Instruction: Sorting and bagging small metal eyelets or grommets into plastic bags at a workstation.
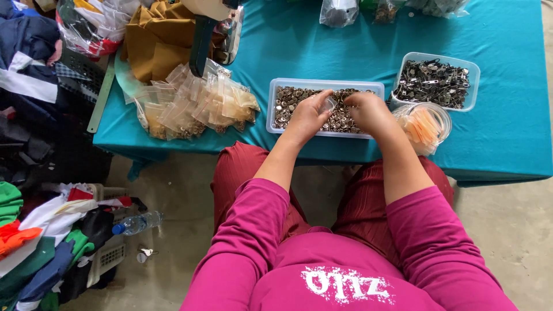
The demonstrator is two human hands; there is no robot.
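Both hands over clear tray [273,106] of small metal fasteners [288,101] on teal table [507,132] | left hand [308,115]: fingers pinched on small clear bag [329,104] | right hand [368,112]: fingers curled down into fasteners, grip unclear

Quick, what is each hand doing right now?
Left hand: pinching a small clear bag over the tray of metal pieces.
Right hand: curled down in the same tray; what it holds cannot be told.
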